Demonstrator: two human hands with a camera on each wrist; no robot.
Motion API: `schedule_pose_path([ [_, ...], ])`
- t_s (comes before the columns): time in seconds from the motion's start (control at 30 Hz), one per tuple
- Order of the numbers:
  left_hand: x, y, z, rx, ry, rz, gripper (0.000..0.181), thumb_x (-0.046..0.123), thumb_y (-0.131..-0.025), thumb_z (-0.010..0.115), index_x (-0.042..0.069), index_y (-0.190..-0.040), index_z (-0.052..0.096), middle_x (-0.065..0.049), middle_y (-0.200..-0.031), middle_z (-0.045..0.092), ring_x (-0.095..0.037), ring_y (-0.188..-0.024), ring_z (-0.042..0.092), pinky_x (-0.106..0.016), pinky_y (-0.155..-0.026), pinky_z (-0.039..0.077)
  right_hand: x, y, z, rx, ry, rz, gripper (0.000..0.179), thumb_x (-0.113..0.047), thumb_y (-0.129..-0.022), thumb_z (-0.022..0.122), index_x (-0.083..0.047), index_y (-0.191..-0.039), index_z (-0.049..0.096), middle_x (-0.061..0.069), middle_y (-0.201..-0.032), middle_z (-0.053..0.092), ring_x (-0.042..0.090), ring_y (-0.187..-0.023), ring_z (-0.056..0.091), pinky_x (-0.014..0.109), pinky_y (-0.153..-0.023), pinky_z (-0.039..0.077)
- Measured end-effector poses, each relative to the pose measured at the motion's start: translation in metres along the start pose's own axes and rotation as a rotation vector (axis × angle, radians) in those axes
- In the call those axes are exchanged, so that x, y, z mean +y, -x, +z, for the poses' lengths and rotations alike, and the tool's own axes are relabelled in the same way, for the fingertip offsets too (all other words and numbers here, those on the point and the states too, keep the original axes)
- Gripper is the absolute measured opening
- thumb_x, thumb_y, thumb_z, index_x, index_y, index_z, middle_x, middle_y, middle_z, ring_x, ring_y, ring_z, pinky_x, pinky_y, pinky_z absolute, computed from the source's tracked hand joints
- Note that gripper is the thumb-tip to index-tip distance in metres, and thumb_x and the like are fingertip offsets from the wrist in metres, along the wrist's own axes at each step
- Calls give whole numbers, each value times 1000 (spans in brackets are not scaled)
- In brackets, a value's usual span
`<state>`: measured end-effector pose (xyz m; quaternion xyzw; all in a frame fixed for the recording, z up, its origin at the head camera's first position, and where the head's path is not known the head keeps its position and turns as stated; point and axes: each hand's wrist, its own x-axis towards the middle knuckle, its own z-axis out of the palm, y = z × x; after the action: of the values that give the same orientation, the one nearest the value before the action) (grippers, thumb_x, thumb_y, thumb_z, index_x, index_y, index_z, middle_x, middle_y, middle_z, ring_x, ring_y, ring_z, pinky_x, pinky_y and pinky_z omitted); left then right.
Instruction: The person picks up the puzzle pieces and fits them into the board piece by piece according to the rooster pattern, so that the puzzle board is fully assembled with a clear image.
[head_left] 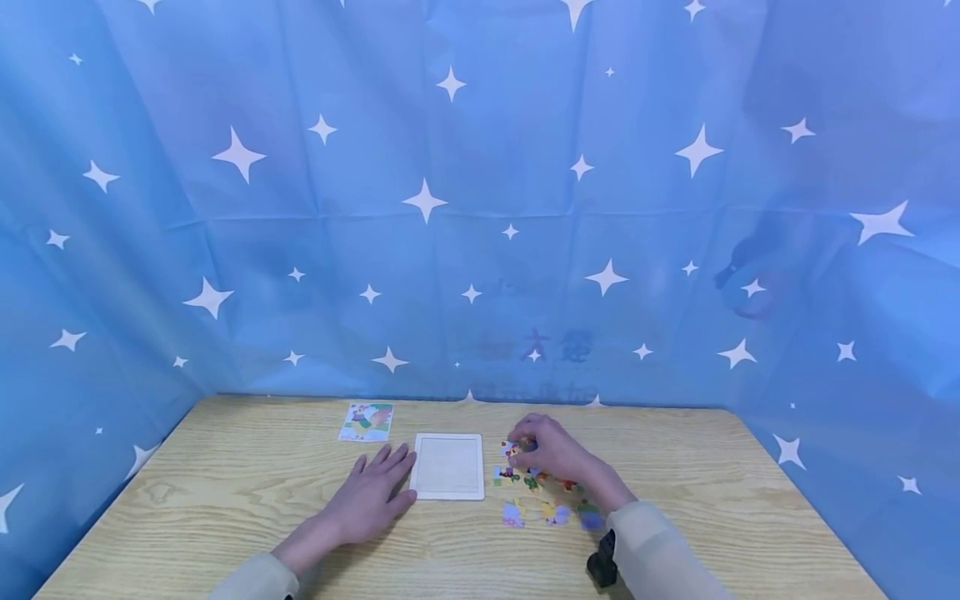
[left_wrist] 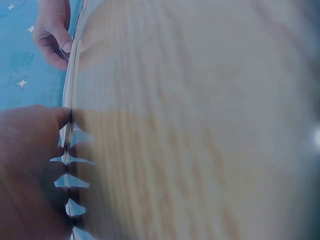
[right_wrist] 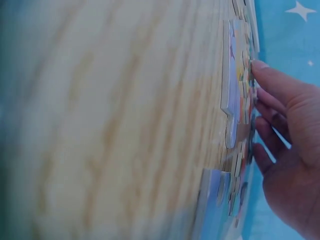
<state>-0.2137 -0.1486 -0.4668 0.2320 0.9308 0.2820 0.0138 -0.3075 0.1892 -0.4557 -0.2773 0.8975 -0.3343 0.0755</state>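
My left hand (head_left: pixel 372 494) lies palm down with its fingers spread, fingertips and thumb at the left edge of a white square puzzle frame (head_left: pixel 448 467). In the left wrist view this hand (left_wrist: pixel 32 170) rests flat on the wood. To the right of the frame, my right hand (head_left: pixel 553 447) reaches over a group of colourful jigsaw pieces (head_left: pixel 555 512). Its thumb and curled fingers pinch a jigsaw piece (head_left: pixel 512 450) at the upper left of the group. The right wrist view shows the hand (right_wrist: pixel 295 120) low beside several flat pieces (right_wrist: pixel 229 75), its fingertips partly hidden behind them.
A square picture card (head_left: pixel 366 422) with a cartoon animal lies at the back left of the wooden table (head_left: pixel 247 467). By the right sleeve is a small black object (head_left: pixel 602 562). A blue curtain (head_left: pixel 480 250) with white stars hangs behind and at both sides.
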Motion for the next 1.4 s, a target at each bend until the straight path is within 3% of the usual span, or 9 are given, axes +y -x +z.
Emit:
schedule_pose_path([
  [0.33, 0, 0, 2, -9, -27, -5, 60, 34, -107, 55, -2, -153, 45, -24, -159, 38, -50, -148, 25, -74, -113, 14, -4, -2, 1, 7, 7, 45, 27, -16, -93, 79, -7, -118, 71, 5, -117, 62, 21, -96, 56, 43, -83, 50],
  [0.83, -1, -1, 2, 6, -50, 19, 58, 34, -107, 54, -3, -151, 46, -26, -157, 39, -52, -147, 27, -76, -111, 17, -7, -6, 3, 24, -101, 132, 25, -12, -90, 81, -11, -111, 67, 2, -98, 62, 20, -84, 54, 37, -73, 49],
  [1.1, -2, -1, 2, 16, -66, 56, 57, 33, -107, 55, -5, -150, 48, -30, -154, 41, -56, -143, 29, -78, -107, 19, -5, -7, 6, 82, -171, 126, 14, -5, -95, 73, -5, -108, 68, 2, -90, 63, 17, -78, 59, 31, -67, 50],
  [1.4, 3, -1, -3, -21, -56, 15, 58, 34, -106, 56, -3, -151, 47, -27, -157, 39, -53, -146, 27, -76, -110, 16, -8, -9, 10, 178, -167, 134, 7, -3, -97, 70, -8, -102, 70, 2, -86, 62, 18, -75, 59, 34, -65, 51],
])
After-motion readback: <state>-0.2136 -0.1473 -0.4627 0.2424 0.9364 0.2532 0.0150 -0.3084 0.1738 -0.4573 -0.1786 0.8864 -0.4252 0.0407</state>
